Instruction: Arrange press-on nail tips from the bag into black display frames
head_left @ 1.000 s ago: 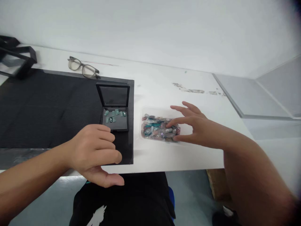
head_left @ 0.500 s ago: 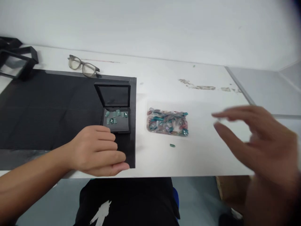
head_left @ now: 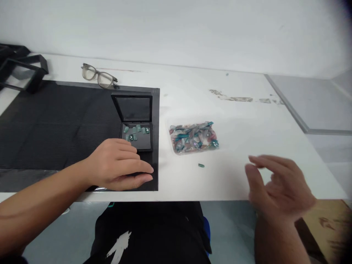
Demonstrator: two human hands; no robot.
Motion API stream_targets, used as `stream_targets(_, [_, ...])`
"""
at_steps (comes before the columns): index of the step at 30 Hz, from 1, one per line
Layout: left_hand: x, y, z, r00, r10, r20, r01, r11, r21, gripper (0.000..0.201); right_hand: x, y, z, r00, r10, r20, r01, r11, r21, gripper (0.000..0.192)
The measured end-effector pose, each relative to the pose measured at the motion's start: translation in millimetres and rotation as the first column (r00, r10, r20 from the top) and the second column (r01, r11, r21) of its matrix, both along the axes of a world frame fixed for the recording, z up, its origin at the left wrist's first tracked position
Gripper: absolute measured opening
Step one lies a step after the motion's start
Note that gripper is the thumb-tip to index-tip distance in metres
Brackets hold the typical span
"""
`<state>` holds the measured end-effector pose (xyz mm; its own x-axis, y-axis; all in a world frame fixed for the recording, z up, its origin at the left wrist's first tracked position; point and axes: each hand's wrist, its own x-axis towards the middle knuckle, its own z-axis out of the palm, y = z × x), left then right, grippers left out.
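My left hand (head_left: 121,165) rests over the near right part of a black mat (head_left: 68,121), its thumb and forefinger tips slightly apart and the other fingers curled. It covers the near left corner of an open black case (head_left: 143,145), in which several green press-on nails (head_left: 138,128) lie; two carry white marks. My right hand (head_left: 277,183), a little blurred, hovers above the white table at the right with thumb and forefinger bent into a pinch. Whether anything sits between them cannot be made out. One green nail (head_left: 201,165) lies loose on the table between my hands.
A clear shallow tray (head_left: 173,148) heaped with teal, pink and clear nails (head_left: 192,137) stands right of the mat. Eyeglasses (head_left: 99,77) lie at the mat's far edge. Black frame-like cases (head_left: 35,73) stand far left. A cardboard box (head_left: 330,223) is below the table, right.
My right hand has come lower and to the left, its thumb and forefinger closer together. My left thumb and forefinger have straightened and parted a little. The tray appears slightly turned.
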<state>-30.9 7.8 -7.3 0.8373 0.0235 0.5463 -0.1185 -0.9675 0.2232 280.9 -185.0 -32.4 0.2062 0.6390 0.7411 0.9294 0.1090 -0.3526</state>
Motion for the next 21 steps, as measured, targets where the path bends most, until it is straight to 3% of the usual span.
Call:
stream_targets(1, [0,0,0.0,1.000,0.000,-0.005,0.000,1.000,0.006,0.014,-6,-8,-4.9,0.999,-0.024,-0.039,0.024,1.000,-0.002,0.037])
stream_targets(2, [0,1,0.3,1.000,0.000,-0.006,0.000,1.000,0.015,0.014,-14,-15,-9.5,0.999,-0.024,-0.046,0.021,0.996,-0.083,0.037])
stream_targets(4, [-1,1,2.3,1.000,0.001,-0.002,-0.001,0.999,0.043,0.014,-30,-22,-16.4,0.998,0.059,-0.016,-0.061,0.976,-0.208,0.036])
stream_targets(8, [-5,6,10.7,0.999,0.034,0.035,-0.038,0.994,0.098,0.013,-47,-13,-16.8,0.998,0.061,0.000,-0.057,0.932,-0.357,0.041])
stream_targets(11, [-7,11,15.7,0.992,0.084,0.098,-0.095,0.989,0.116,0.010,-46,-2,-11.7,0.996,-0.016,-0.093,-0.026,0.898,-0.438,0.026])
stream_targets(15, [-9,21,15.7,0.971,0.166,0.173,-0.184,0.978,0.098,0.006,-42,3,-7.1,0.985,-0.024,-0.169,-0.059,0.883,-0.466,0.013])
stream_targets(21, [-11,28,13.5,0.931,0.265,0.251,-0.280,0.959,0.029,0.011,-46,6,6.7,0.995,0.093,0.029,-0.059,0.809,-0.585,0.015])
